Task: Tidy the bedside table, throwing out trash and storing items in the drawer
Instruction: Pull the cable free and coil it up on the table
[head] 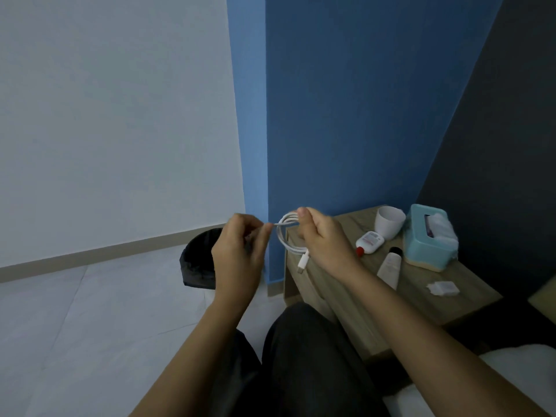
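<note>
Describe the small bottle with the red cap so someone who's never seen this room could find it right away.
Start at the wooden bedside table against the blue wall. Between the white cup and the white tube lies the small bottle, on its side. It alone has a red cap, pointing toward the table's front edge.

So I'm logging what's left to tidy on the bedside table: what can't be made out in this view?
- Drawer: not visible; the right forearm and the table's angle hide its front.
- Bin: contents hidden by the left hand and dark liner.
- Labels on the bottle and tube: too small.
- Cable: one end is hidden in the left hand's fingers.
- Small white item: too blurred to identify.
</note>
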